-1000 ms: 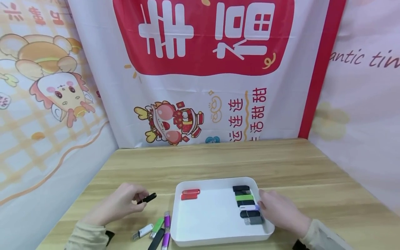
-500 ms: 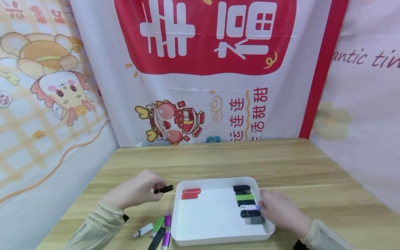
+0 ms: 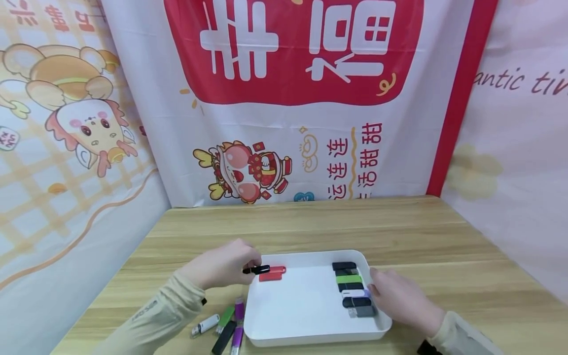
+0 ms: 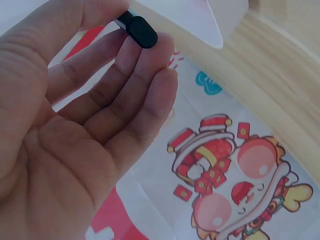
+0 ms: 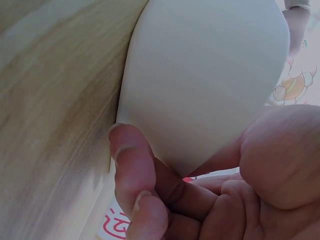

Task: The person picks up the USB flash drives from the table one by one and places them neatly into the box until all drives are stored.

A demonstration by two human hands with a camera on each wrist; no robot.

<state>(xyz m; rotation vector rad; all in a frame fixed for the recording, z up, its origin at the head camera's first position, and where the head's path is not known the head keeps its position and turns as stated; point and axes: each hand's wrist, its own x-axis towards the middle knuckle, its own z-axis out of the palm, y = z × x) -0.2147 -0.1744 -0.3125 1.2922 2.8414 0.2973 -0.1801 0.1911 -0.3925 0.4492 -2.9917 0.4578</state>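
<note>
My left hand (image 3: 226,264) pinches a black USB flash drive (image 3: 258,269) between thumb and fingertips, over the far left corner of a white tray (image 3: 317,339). In the left wrist view the same black drive (image 4: 143,33) sticks out past the fingertips, its other end hidden by the thumb. Two red USB drives (image 3: 270,277) lie side by side in the tray just beyond it. At the tray's right side my right hand (image 3: 401,301) holds the wall; the right wrist view has fingers (image 5: 135,167) against the outer wall (image 5: 200,75).
Along the tray's right side runs a column of several USB drives (image 3: 349,279), black, green, white and grey. Left of the tray, several more lie on the wooden table (image 3: 399,222): white (image 3: 205,326), green (image 3: 225,318), black (image 3: 224,338) and purple (image 3: 239,309).
My left hand has carried the black USB drive rightward and slightly away from me, from above the table to the tray's far left corner. The right hand stays on the tray.
</note>
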